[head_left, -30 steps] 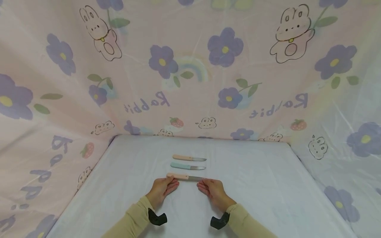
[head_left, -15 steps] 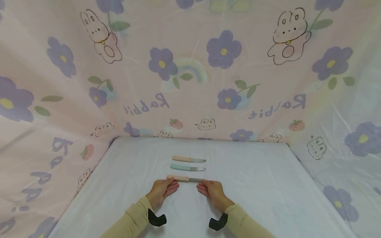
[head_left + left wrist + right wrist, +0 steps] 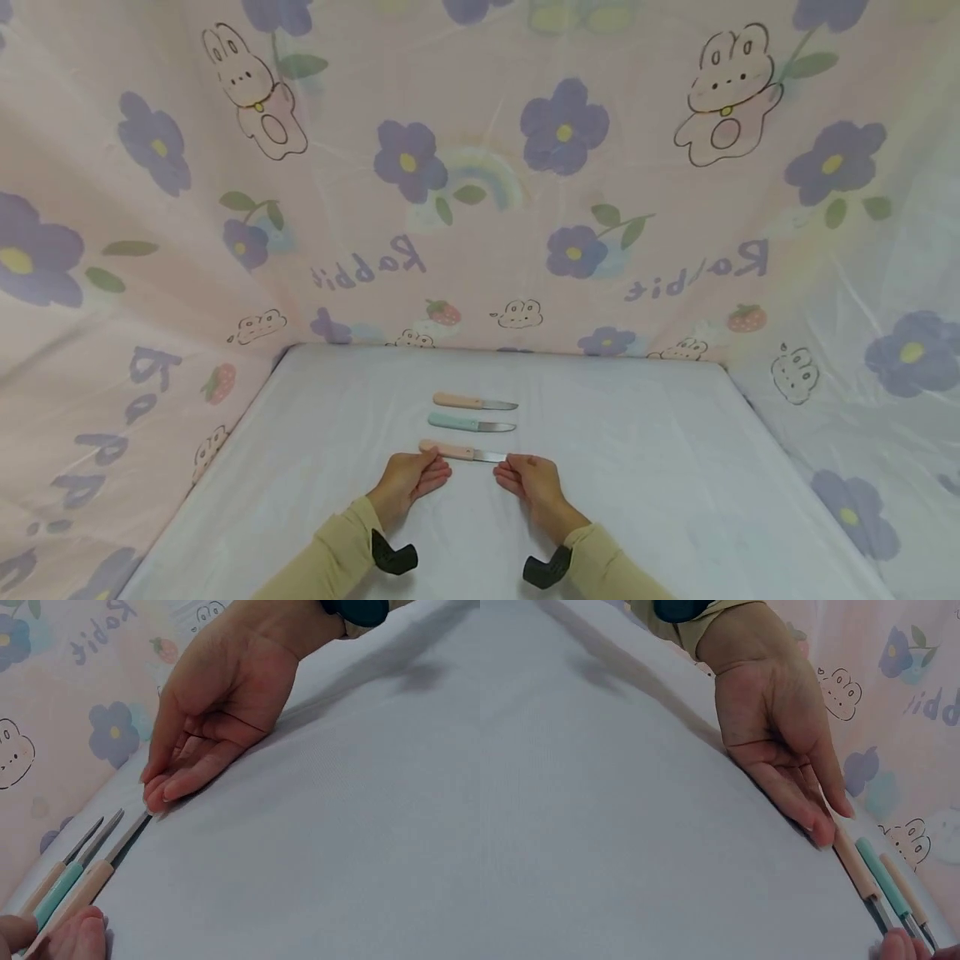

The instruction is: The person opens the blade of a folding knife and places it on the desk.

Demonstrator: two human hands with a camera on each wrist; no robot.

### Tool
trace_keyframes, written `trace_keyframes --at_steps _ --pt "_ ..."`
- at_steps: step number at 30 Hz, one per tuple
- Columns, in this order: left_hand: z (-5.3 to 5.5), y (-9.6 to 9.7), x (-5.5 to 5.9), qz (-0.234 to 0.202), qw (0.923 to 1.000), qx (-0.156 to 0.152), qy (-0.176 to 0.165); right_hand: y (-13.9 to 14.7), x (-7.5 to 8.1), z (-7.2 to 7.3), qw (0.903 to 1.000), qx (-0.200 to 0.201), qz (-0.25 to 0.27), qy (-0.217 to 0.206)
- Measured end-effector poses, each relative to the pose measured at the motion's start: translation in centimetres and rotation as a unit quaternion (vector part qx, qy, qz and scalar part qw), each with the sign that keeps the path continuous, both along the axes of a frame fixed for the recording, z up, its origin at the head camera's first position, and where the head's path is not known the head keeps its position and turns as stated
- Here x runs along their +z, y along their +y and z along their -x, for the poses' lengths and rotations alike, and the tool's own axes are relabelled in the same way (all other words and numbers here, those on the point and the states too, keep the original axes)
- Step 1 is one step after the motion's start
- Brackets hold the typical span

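Three small paring knives lie one behind another in the head view, handles left and blades right. The nearest knife (image 3: 459, 453) has a pale pink handle; my left hand (image 3: 408, 481) pinches its handle end between thumb and fingers. At the other end, my right hand (image 3: 536, 485) pinches the blade tip, hiding it. Behind it lies a mint-handled knife (image 3: 453, 422), and farthest back a peach-handled knife (image 3: 458, 402). In the left wrist view, the right hand (image 3: 217, 720) holds the tip of the pink knife's blade (image 3: 129, 837). The right wrist view shows the left hand (image 3: 776, 735) at the handle.
A white-covered table (image 3: 660, 467) carries the knives. Pink printed curtains (image 3: 480, 217) with rabbits and purple flowers rise at its back and both sides. Black devices are strapped at the left wrist (image 3: 393, 553) and right wrist (image 3: 547, 568).
The held knife's blade looked narrow half a second ago and now shows a broader face; its tip end sits slightly nearer. My right hand has shifted slightly left. The other two knives stay put.
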State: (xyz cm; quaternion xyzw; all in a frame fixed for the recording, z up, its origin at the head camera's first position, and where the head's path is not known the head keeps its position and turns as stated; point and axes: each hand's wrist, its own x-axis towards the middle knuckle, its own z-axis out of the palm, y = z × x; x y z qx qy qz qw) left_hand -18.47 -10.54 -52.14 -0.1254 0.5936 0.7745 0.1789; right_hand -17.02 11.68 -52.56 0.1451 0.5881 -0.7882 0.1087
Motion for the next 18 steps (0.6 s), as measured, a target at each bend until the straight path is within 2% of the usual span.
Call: trace_keyframes --at_steps 4,8,10,11,13,14,16,18 --pt "-0.1 0.2 -0.3 0.005 0.9990 -0.026 0.037 0.0 -0.1 -0.1 1.0000 -0.005 0.001 0.007" --pt "-0.1 0.0 0.0 0.022 0.9951 -0.051 0.082 0.2 0.2 -0.5 0.9992 -0.002 0.003 0.039" --pt "-0.1 -0.3 0.5 0.054 0.9891 -0.061 0.123 0.4 0.5 -0.8 0.9978 -0.002 -0.015 0.065" --pt "-0.2 -0.5 0.9 0.078 0.9833 -0.062 0.152 0.7 0.7 -1.0 0.9956 -0.001 -0.038 0.085" --pt "-0.2 -1.0 2.0 0.130 0.9656 -0.055 0.218 1.3 1.3 -1.2 0.9880 -0.002 -0.088 0.127" --pt "-0.2 -1.3 2.5 0.163 0.9524 -0.045 0.254 1.8 1.7 -1.4 0.9812 -0.004 -0.122 0.149" --pt "-0.1 -2.0 3.6 0.231 0.9190 -0.019 0.319 2.9 2.5 -1.6 0.9628 -0.011 -0.188 0.194" --pt "-0.2 -2.7 4.5 0.293 0.8828 0.014 0.367 4.2 3.4 -1.8 0.9366 -0.021 -0.260 0.235"
